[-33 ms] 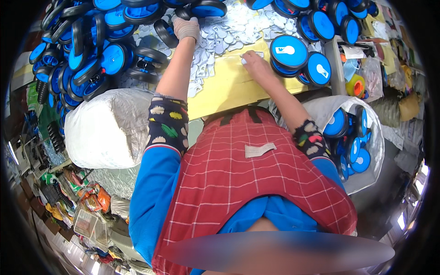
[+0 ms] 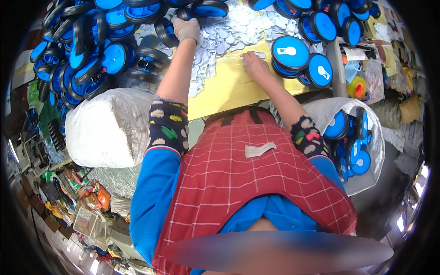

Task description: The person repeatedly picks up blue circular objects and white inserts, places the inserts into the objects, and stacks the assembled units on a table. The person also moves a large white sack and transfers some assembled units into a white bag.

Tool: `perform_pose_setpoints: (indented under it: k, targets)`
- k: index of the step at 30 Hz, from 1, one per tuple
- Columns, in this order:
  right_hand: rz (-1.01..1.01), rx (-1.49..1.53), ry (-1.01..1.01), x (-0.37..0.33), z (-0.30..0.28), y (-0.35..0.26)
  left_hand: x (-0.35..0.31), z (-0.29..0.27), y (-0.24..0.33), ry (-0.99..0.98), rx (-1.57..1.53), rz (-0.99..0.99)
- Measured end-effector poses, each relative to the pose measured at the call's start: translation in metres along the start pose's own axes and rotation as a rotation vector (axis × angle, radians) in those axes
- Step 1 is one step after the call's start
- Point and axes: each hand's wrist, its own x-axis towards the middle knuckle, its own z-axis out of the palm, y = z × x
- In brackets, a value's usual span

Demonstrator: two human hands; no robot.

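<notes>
My left hand, in a pale glove, is closed on a pair of blue wheels with black tyres at the back left of the table. Its fingertips are partly hidden between the wheels. My bare right hand is over the yellow table surface, fingers pinched on a small white sticker, mostly covered by the hand. Just right of it stand wheel pairs with a white keyhole-shaped sticker on their blue faces. Many loose white stickers are spread between and beyond my hands.
A big heap of blue wheels fills the left; more wheels lie at the far right. A white sack bulges below the heap. At my right, an open white sack holds stickered wheels. A wooden edge bounds the table's right.
</notes>
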Motion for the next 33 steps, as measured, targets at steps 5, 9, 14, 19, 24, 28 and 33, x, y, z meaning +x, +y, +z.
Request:
perform_pose_setpoints:
  k: [5, 9, 14, 19, 24, 28, 33]
  targets:
    - [-0.063, 0.159, 0.027, 0.001, 0.027, 0.023, -0.067, -0.057, -0.019, -0.023, -0.676, 0.133]
    - [0.125, 0.583, 0.174, -0.034, 0.013, 0.006, -0.156, -0.114, -0.044, -0.278, -0.632, 0.192]
    - [0.164, 0.392, 0.248, -0.078, 0.053, 0.043, -0.226, -0.076, -0.107, -0.722, -0.95, -0.224]
    - [0.143, 0.031, 0.33, -0.063, 0.034, 0.015, -0.207, -0.062, -0.109, -0.71, -0.431, 0.207]
    - [0.301, 0.095, 0.255, -0.041, 0.053, 0.024, -0.185, -0.039, -0.123, -0.593, -0.361, 0.26]
    - [0.321, 0.084, 0.305, -0.068, 0.046, 0.029, -0.221, -0.081, -0.123, -0.935, -0.524, -0.169]
    - [0.26, 0.124, 0.409, -0.036, 0.049, 0.019, -0.228, -0.084, -0.128, -1.085, -0.72, -0.354]
